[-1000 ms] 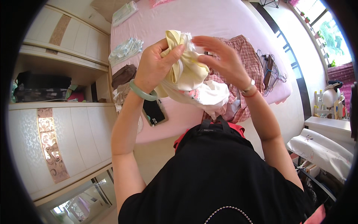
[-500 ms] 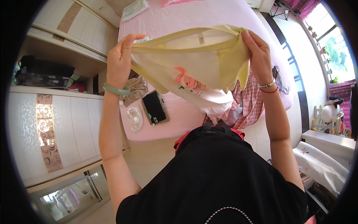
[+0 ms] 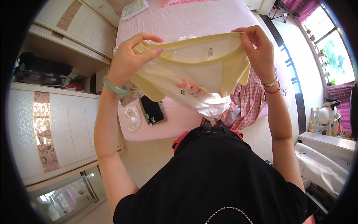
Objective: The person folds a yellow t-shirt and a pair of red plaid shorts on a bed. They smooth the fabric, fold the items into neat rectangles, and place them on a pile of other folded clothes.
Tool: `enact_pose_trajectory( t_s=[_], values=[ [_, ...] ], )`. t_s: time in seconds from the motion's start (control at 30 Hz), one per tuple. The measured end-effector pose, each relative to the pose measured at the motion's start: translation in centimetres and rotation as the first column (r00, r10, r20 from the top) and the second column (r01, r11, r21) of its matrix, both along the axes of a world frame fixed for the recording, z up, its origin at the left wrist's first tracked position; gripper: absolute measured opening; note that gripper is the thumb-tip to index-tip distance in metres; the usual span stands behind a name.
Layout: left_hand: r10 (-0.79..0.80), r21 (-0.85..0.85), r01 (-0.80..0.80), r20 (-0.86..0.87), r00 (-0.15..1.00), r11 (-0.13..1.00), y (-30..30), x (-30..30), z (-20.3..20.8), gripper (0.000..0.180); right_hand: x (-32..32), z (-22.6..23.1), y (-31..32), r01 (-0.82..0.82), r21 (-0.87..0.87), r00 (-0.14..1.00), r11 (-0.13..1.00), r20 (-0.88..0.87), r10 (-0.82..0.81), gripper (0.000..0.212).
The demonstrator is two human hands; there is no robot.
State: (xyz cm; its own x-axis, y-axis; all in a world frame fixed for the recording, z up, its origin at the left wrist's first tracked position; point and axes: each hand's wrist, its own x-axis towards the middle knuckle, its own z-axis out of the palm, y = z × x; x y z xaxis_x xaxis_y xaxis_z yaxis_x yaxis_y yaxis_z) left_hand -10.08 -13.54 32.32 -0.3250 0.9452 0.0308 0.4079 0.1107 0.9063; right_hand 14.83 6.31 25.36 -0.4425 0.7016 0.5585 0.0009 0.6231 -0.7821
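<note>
A white T-shirt (image 3: 186,84) with yellow sleeves and neckband and a pink cartoon print hangs between my hands above the bed. My left hand (image 3: 132,58), with a green bangle at its wrist, lies at the left shoulder of the shirt; its thumb and fingers are apart, and part of the neckband lies between them. My right hand (image 3: 258,52) pinches the right shoulder by the neckband. The shirt's lower end bunches in front of my body. Under its right side lies a red plaid garment (image 3: 248,100).
Folded dark clothing (image 3: 152,110) and a small cream cloth item (image 3: 132,118) lie on the pink bed (image 3: 169,123). At left stands a white wardrobe (image 3: 71,130) with an open shelf. A white cabinet (image 3: 328,145) stands at right, below the window.
The shirt's neck opening has been stretched wider and turned toward me, so its inside label shows. My left hand's thumb has swung over the neckband, and its fingers have spread.
</note>
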Motion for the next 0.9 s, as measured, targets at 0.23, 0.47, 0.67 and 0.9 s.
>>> enact_pose_trajectory(
  t_s=[0.23, 0.47, 0.67, 0.9],
  values=[
    [0.079, -0.003, -0.08, -0.136, 0.988, 0.997, -0.4, -2.5, -1.2, 0.017, -0.1, 1.2, -0.4, -0.008, -0.074, 0.999, 0.997, -0.049, 0.004, 0.016],
    [0.004, -0.001, -0.004, 0.13, 0.992, 1.0, -0.5, -1.2, -2.4, 0.011, -0.2, 1.3, -0.1, 0.008, 0.091, 0.998, 0.996, 0.064, -0.014, 0.017],
    [0.326, 0.218, -0.286, -0.179, 0.928, 0.933, -1.2, -1.8, -1.5, 0.012, -0.1, 1.8, -1.0, -0.079, 0.196, 0.973, 0.978, 0.229, 0.032, 0.02],
    [0.359, 0.57, -0.203, -0.175, 0.917, 0.796, -1.3, -3.0, -1.1, 0.014, 0.8, -0.2, 1.2, -0.157, -0.196, 0.981, 0.968, 0.081, 0.176, 0.016]
  ],
)
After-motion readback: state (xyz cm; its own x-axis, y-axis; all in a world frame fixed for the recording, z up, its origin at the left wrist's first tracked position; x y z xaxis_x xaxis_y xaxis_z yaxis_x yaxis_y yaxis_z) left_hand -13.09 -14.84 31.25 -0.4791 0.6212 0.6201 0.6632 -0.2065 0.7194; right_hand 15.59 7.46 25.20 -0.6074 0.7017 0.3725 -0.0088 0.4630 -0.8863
